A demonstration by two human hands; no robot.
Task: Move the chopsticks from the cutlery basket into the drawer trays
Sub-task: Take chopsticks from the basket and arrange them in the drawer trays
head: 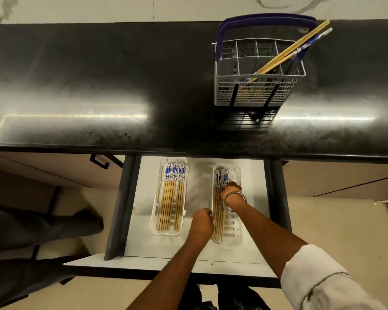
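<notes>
left hand (201, 222): fingers curled, at the left edge of the right tray (235, 222); whether it holds anything, i cannot tell
right hand (231, 190): grips chopsticks (219, 211) in the right tray
left tray (169, 198): many chopsticks
basket (259, 72): on the counter (99, 86), some chopsticks inside
drawer (195, 186): open

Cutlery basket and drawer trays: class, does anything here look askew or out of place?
Nothing is spilled or damaged. The chopsticks left in the cutlery basket lean slantwise over its rim, while those in the left tray and right tray lie straight.
</notes>
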